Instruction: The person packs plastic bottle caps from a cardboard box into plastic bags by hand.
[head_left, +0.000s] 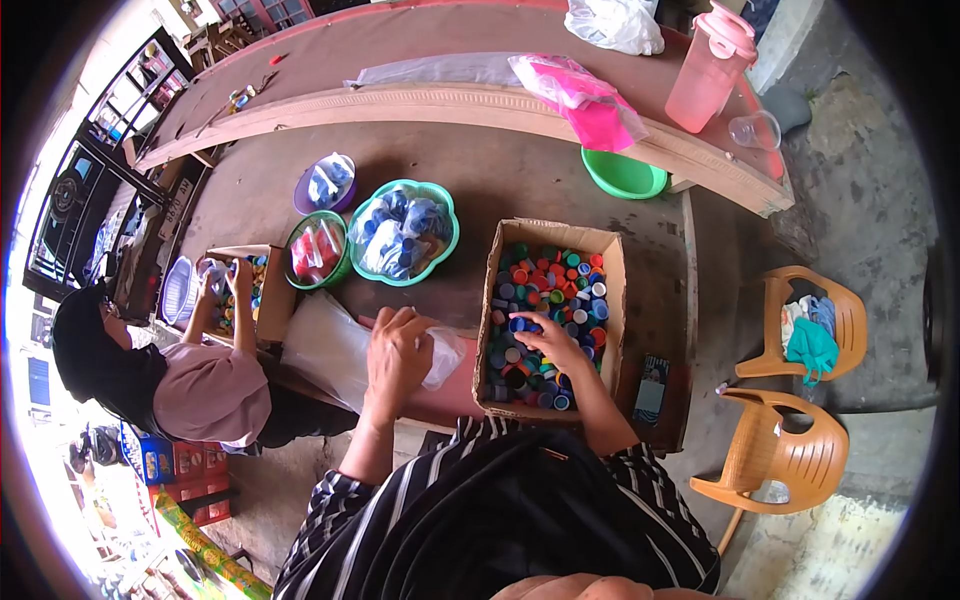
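Note:
My left hand (398,355) is closed, its fingers curled on a clear plastic bag (446,362) that hangs beside it, left of the cardboard box (617,330). Inside that box lie many loose bottle caps (577,270) in blue, red, green, white and orange. Over the caps, my right hand (556,345) has its fingers closed on a blue bottle cap (521,325); whether it holds more than one I cannot tell. A larger sheet of clear plastic (325,345) lies left of my left hand, at the table's edge.
A teal bowl (408,281), a green basket (292,262) and a purple bowl (304,200) hold bagged caps. At left, a co-worker (210,390) handles things over another box (275,300). A phone (651,388) lies right of my box. Orange chairs (780,450) stand at right.

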